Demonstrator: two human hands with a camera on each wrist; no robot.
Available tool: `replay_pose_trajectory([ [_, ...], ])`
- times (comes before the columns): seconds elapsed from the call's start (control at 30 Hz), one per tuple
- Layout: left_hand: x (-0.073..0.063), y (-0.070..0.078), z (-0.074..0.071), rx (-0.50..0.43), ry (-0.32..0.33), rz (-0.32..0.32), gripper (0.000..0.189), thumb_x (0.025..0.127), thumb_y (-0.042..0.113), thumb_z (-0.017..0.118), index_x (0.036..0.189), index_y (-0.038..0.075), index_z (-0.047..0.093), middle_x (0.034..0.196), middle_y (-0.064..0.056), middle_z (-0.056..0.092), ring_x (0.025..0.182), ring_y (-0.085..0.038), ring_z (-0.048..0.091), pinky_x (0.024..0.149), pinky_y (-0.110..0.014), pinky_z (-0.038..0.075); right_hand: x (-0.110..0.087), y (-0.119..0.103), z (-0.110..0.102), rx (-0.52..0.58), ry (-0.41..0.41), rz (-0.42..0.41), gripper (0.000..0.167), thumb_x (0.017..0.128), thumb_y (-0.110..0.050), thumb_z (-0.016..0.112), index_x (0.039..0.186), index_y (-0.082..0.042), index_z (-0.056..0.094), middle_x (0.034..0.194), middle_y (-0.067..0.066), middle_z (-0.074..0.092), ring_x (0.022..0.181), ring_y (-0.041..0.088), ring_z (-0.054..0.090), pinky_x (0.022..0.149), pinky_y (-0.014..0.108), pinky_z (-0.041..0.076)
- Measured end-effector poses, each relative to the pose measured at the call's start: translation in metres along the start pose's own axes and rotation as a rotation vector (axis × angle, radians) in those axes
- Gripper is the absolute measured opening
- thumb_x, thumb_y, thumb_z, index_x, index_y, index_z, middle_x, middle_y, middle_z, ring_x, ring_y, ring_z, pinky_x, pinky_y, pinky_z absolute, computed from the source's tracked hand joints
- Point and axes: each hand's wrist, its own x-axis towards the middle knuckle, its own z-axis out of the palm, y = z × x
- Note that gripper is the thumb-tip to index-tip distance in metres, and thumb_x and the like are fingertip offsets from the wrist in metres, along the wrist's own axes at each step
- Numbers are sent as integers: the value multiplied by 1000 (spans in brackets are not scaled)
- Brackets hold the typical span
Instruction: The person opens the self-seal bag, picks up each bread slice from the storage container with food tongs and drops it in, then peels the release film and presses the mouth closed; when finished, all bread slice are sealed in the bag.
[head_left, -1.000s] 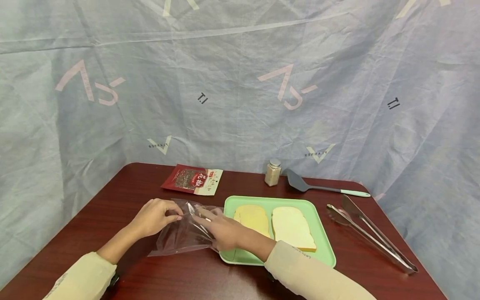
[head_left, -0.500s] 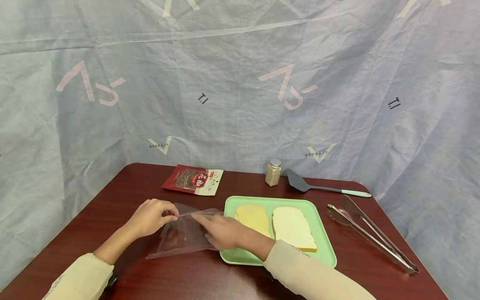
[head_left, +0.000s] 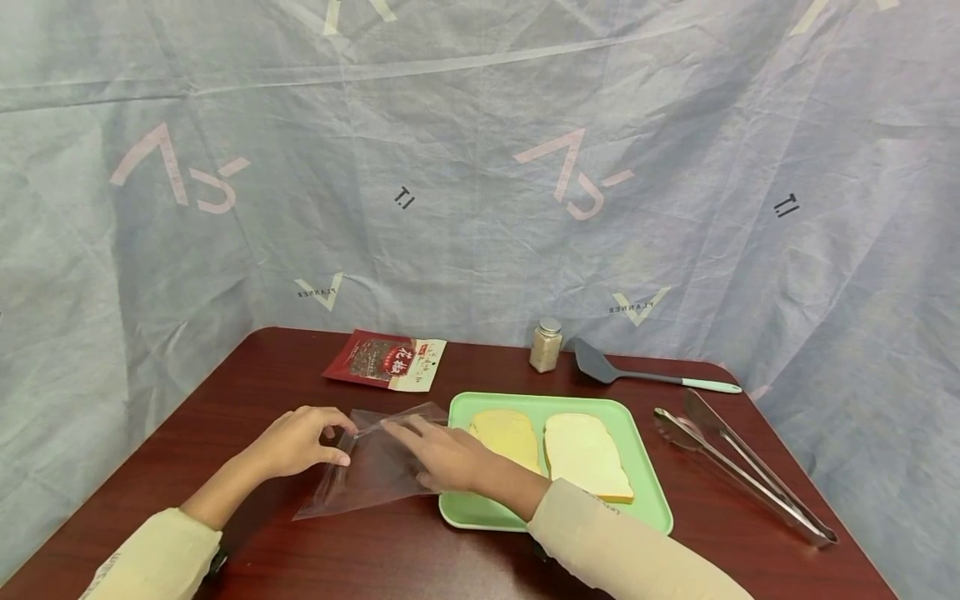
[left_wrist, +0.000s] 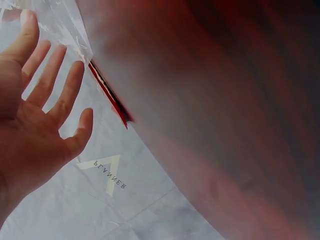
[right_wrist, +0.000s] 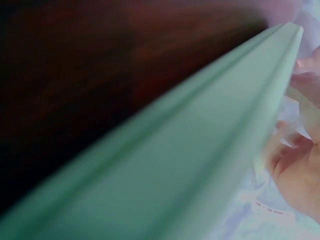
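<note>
A clear plastic bag (head_left: 378, 475) spans the space between the two hands, left of a light green tray (head_left: 487, 518). My left hand (head_left: 300, 442) is at the bag's left upper edge, thumb and forefinger apart; in the left wrist view its fingers are spread. My right hand (head_left: 450, 457) holds the bag's right side over the tray's left edge, forefinger stretched along the upper edge. Where its thumb meets the film is hidden. On the tray lie a yellowish bread slice (head_left: 504, 437), partly behind the right hand, and a whiter bread slice (head_left: 585, 457).
Behind the bag lies a red spice packet (head_left: 384, 360). A small glass jar (head_left: 546, 346) stands at the back beside a grey spatula (head_left: 600, 367) with a pale handle. Metal tongs (head_left: 750, 475) lie right of the tray. Grey cloth (head_left: 480, 208) hangs behind the table.
My left thumb and forefinger have parted from their pinch on the bag's edge. The right forefinger now lies along the upper edge, and the film looks flatter than a second ago.
</note>
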Motion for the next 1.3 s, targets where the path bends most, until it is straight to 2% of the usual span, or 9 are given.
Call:
replay_pose_trajectory([
  [0.23, -2, -5, -1, -30, -59, -61, 50, 77, 44, 82, 119, 18, 71, 113, -4, 70, 101, -24, 66, 81, -49, 54, -3, 2, -1, 35, -10, -18, 96, 82, -23, 79, 159, -26, 21, 156, 0, 33, 100, 13, 62, 54, 18, 45],
  [0.43, -3, -10, -1, -56, -99, -36, 43, 86, 41, 75, 122, 18, 71, 114, -5, 70, 105, -27, 65, 85, -52, 53, -5, 3, -2, 26, -5, -34, 103, 82, -29, 80, 160, -27, 13, 161, -1, 25, 106, 18, 63, 54, 20, 46],
  [0.6, -3, -12, -1, -69, -97, -9, 40, 90, 38, 72, 124, 17, 70, 116, -3, 70, 105, -27, 64, 84, -50, 53, -6, 3, -3, 24, -9, -50, 107, 82, -30, 81, 160, -27, 9, 163, -6, 21, 110, 17, 61, 53, 19, 45],
  [0.8, 0, -7, -3, -219, -37, 92, 46, 95, 34, 67, 130, 5, 63, 125, -9, 66, 107, -30, 63, 88, -53, 51, -5, 4, -3, 14, -29, -84, 95, 82, -27, 81, 158, -31, 24, 160, -6, 30, 142, 16, 37, 79, 30, 55],
  [0.87, 2, 0, -3, -249, -56, 131, 51, 94, 38, 68, 132, 4, 62, 128, -12, 64, 112, -34, 62, 91, -56, 49, -5, 5, -4, 12, -40, -91, 92, 81, -24, 81, 157, -31, 29, 160, -4, 32, 142, 14, 36, 77, 27, 54],
  [0.97, 5, 10, -3, -234, -93, 141, 56, 91, 42, 70, 132, 6, 62, 130, -12, 63, 120, -37, 58, 94, -58, 47, -5, 5, -5, 22, -60, -93, 91, 80, -20, 79, 156, -32, 30, 159, -2, 33, 141, 15, 39, 60, 22, 49],
  [1.03, 5, 16, -2, -224, -56, 143, 55, 90, 42, 72, 131, 6, 63, 130, -12, 63, 120, -36, 58, 94, -59, 46, -5, 4, -6, 29, -68, -103, 91, 79, -19, 79, 156, -31, 32, 159, -1, 33, 141, 16, 39, 56, 21, 47],
  [1.2, 7, 30, 0, -303, 120, 166, 49, 89, 35, 75, 129, 9, 65, 125, -4, 66, 110, -27, 61, 87, -53, 50, -5, 4, -7, 5, -77, -132, 85, 81, -19, 78, 154, -29, 36, 158, -1, 36, 141, 17, 39, 73, 27, 54],
  [1.3, 12, 40, 2, -354, 136, 210, 42, 90, 34, 73, 124, 10, 68, 122, -2, 68, 111, -23, 63, 86, -51, 52, -8, 5, -7, 0, -89, -133, 80, 83, -18, 76, 154, -27, 38, 156, 0, 39, 137, 16, 44, 73, 26, 54],
])
